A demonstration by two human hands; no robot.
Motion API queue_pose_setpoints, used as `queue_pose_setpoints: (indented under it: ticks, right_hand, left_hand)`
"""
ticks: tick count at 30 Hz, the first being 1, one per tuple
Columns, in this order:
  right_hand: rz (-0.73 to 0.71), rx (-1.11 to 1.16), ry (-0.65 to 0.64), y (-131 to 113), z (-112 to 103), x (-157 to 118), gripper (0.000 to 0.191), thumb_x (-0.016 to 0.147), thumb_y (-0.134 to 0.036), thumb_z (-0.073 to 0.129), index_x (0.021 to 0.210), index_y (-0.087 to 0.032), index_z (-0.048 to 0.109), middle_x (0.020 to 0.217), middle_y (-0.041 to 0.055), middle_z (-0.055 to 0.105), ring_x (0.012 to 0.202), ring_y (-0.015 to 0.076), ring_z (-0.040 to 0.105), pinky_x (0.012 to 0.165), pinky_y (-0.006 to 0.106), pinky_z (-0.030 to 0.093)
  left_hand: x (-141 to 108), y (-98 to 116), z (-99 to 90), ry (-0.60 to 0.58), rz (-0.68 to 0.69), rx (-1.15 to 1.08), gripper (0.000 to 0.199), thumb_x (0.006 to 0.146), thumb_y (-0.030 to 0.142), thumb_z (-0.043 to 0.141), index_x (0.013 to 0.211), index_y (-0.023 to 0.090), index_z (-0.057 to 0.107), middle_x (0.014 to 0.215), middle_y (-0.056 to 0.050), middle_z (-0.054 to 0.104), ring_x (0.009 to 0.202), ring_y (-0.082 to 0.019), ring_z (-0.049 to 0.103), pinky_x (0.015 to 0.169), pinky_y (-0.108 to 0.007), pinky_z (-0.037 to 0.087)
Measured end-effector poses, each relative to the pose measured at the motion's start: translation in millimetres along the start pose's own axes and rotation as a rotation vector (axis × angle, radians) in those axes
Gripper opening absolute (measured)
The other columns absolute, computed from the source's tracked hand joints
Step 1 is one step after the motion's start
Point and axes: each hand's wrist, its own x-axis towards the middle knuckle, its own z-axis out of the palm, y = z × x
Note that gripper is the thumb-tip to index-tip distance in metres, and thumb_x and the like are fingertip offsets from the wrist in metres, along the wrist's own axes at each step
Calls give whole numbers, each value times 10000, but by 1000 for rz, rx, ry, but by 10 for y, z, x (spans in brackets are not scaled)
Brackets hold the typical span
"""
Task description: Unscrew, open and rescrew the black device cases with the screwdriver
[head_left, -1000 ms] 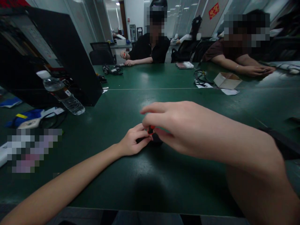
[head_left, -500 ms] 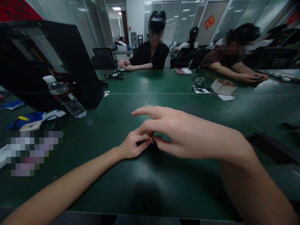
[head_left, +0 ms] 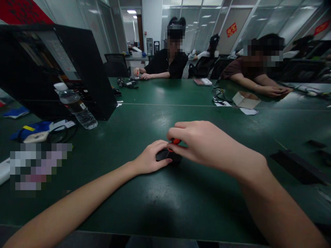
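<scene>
My left hand (head_left: 151, 158) rests on the table at the centre, its thumb and fingers closed around the sides of a small black object (head_left: 161, 155). That object looks low and smooth; its exact kind I cannot make out. Above it, my right hand (head_left: 198, 141) pinches a screwdriver (head_left: 176, 141) with a red and black handle. A thin, light shaft seems to run down from the handle to the black object's top. My right fingers hide most of the handle, and whether the tip sits in a screw is too small to tell.
A black computer case (head_left: 85, 75) stands at the left, with a water bottle (head_left: 77, 108) before it. Cables (head_left: 218, 94) and an open small box (head_left: 246, 100) lie farther back. Dark flat parts (head_left: 297, 165) are at right. Two people sit across the green table (head_left: 144, 120).
My right hand's fingers have curled in from a spread pose, and the hand has shifted slightly right. The red handle and the black object now show more clearly. My left hand stays around the object.
</scene>
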Motion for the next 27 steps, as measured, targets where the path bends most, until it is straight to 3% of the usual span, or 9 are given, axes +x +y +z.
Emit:
queue_pose_setpoints:
  ticks: [5,10,15,19,27]
  right_hand:
    - [-27,-286,197,268,437,-385,405,1029,-383,535,715,-160,659,779,60,628,679,149,560,571,294,286]
    - [-97,-115,213,700,874,-869,447,1060,-392,484,729,-166,682,612,-1,596,527,99,522,543,273,316]
    - [16,-58,166,903,830,-1044,459,1052,-364,486,677,-174,668,585,-1,581,519,106,514,559,275,341]
    - [80,-88,108,899,742,-1038,510,1052,-391,457,620,-182,630,570,5,573,511,113,490,560,290,325]
    - [87,-108,129,821,741,-1020,554,1052,-415,438,586,-181,622,557,22,585,507,119,485,569,304,288]
  left_hand:
    - [25,4,-16,-93,-117,-15,406,843,409,802,1165,192,683,1101,-65,725,1001,-237,684,903,-358,516]
    - [41,31,-39,-101,-141,-16,380,832,383,811,1135,184,695,1093,-67,738,993,-234,691,884,-351,508]
    - [64,53,-72,-121,-146,11,370,836,375,803,1132,180,696,1111,-77,738,1015,-243,692,889,-367,521]
    - [66,48,-83,-138,-146,28,379,845,382,794,1147,179,686,1116,-82,731,1007,-244,692,880,-373,529]
    - [60,43,-70,-146,-154,56,379,841,390,793,1142,188,682,1106,-77,724,991,-243,687,864,-359,525]
